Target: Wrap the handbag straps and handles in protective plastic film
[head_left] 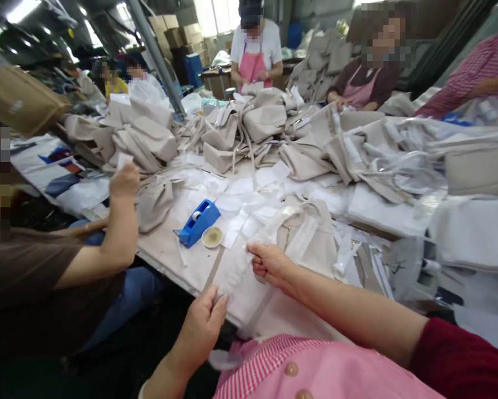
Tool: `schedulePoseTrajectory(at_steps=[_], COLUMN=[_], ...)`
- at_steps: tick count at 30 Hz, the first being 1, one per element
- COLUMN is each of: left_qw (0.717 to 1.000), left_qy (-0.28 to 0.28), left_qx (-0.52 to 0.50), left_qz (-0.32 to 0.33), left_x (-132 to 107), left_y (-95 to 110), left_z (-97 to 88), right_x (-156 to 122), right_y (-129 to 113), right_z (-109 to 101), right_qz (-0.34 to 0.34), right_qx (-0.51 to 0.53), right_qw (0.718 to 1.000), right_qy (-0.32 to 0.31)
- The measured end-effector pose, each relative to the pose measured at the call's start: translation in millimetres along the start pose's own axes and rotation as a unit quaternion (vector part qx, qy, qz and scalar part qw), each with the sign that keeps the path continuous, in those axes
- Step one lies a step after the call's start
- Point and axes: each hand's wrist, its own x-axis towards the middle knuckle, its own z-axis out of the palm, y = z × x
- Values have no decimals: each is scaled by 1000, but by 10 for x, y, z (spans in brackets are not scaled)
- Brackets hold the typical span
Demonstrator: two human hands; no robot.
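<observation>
Between my two hands stretches a crumpled, translucent white strip (235, 272), thin like plastic film or tissue. My left hand (205, 318), at the table's front edge, pinches its near end between thumb and fingers. The far end is in the closed fingers of my right hand (269, 261), above the table. Just beyond my right hand lies a beige handbag (317, 235) with white wrapping on its handle. A blue tape dispenser (199, 223) and a small round dish (212, 237) stand to the left of the strip, beside white paper slips (235, 228).
Beige bags (265, 124) are heaped across the back of the table (161, 241). White sheets (473, 233) and clear plastic are stacked at right. A co-worker's raised hand (124, 180) holds something white at left. Other people stand behind the heap.
</observation>
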Motion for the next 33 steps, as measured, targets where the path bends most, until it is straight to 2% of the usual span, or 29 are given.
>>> schedulePoseTrajectory(at_steps=[3,6,8,11,13,14,17,18,20,23,26,28,30,33], left_qw=[996,995,997,996,988,982,957,954,963,969,963,964,967,973], left_qy=[-16,-16,-14,-29,-41,-26,48,46,-22,-141,-214,-230,-232,-216], left_qx=[-57,-53,-25,43,127,179,282,283,250,195,159,133,102,63], left_qz=[-63,-78,-71,-74,-72,-54,56,87,99,63,33,14,12,49], left_x=[-75,-77,-36,89,208,277,506,585,734,900,978,998,1020,1105], left_y=[-116,-248,-354,-553,-661,-688,-624,-566,-437,-298,-224,-149,-18,254], left_z=[-70,-152,-213,-307,-335,-323,-124,-2,304,771,1038,1065,1017,935], right_x=[242,413,463,437,370,329,199,156,73,-28,-86,-102,-90,-16], right_y=[-366,-620,-718,-884,-1064,-1168,-1425,-1454,-1387,-1049,-702,-595,-598,-679], right_z=[-310,-635,-796,-991,-1156,-1260,-1617,-1724,-1865,-1853,-1671,-1545,-1454,-1369], right_qz=[-27,-36,-35,-20,-15,-19,-31,-25,7,77,114,113,94,41], right_qx=[10,17,14,-8,-33,-46,-78,-87,-106,-120,-107,-96,-91,-85], right_qw=[997,990,986,987,988,986,976,972,968,972,980,985,989,993], right_qy=[74,137,161,160,153,158,201,216,227,185,119,89,71,66])
